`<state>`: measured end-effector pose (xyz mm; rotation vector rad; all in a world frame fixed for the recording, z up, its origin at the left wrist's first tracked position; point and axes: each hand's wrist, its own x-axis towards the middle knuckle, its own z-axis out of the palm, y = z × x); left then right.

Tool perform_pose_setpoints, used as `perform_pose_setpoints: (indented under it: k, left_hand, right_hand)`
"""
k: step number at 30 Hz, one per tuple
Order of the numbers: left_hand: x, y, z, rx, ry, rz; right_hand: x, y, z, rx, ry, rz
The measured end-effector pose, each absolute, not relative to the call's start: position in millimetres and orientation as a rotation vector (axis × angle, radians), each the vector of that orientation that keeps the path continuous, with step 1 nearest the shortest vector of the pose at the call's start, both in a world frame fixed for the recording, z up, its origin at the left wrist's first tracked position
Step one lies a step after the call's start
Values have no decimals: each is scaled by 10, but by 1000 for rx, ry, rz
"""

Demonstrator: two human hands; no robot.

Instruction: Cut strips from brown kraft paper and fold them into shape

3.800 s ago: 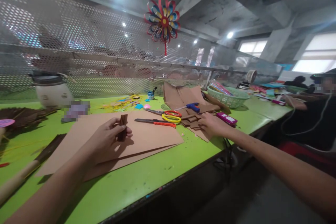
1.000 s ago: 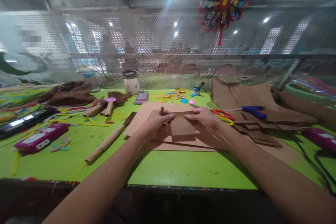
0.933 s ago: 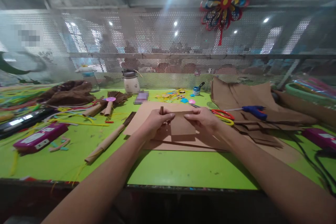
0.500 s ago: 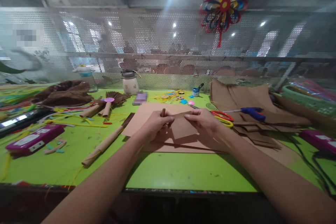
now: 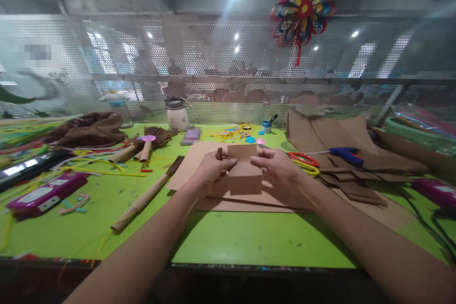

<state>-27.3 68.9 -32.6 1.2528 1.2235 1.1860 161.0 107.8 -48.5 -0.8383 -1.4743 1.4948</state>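
A small brown paper piece (image 5: 244,164) is held upright between my two hands, above larger brown paper sheets (image 5: 188,166) on the green table. My left hand (image 5: 214,166) pinches its left edge, and a narrow dark brown strip (image 5: 220,153) sticks up between the fingers of that hand. At the piece's right edge, my right hand (image 5: 272,164) grips with thumb and fingers. Red-handled scissors (image 5: 304,159) and a yellow-handled pair (image 5: 309,169) lie just right of my right hand.
Left on the green table (image 5: 249,242) lie a rolled paper stick (image 5: 138,204) and a purple power strip (image 5: 48,194). A blue glue gun (image 5: 345,156) rests on stacked brown paper (image 5: 327,130) at right. A white jar (image 5: 177,115) stands behind.
The small paper piece has turned from a slant to nearly square-on and upright between my hands. Both hands stay in almost the same place. The view has shifted slightly.
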Motion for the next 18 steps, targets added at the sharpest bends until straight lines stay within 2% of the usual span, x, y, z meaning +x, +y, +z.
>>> perform_pose_setpoints:
  k: [4,9,15,18]
  left_hand:
    - [-284,690,-315,1230,1235,1149]
    - [-354,689,-234,1388,1208,1193]
    - [-319,661,-224,1674,1194,916]
    - [-297,656,-242,1651,1220,948]
  right_hand:
    - [1604,1096,-506,-830,-1396,1543]
    - [1637,1084,-469,-892,-1680,1460]
    - [1633,971,-383,-919,-1883,1384]
    - [1623,990,-413,-899,-1784,1365]
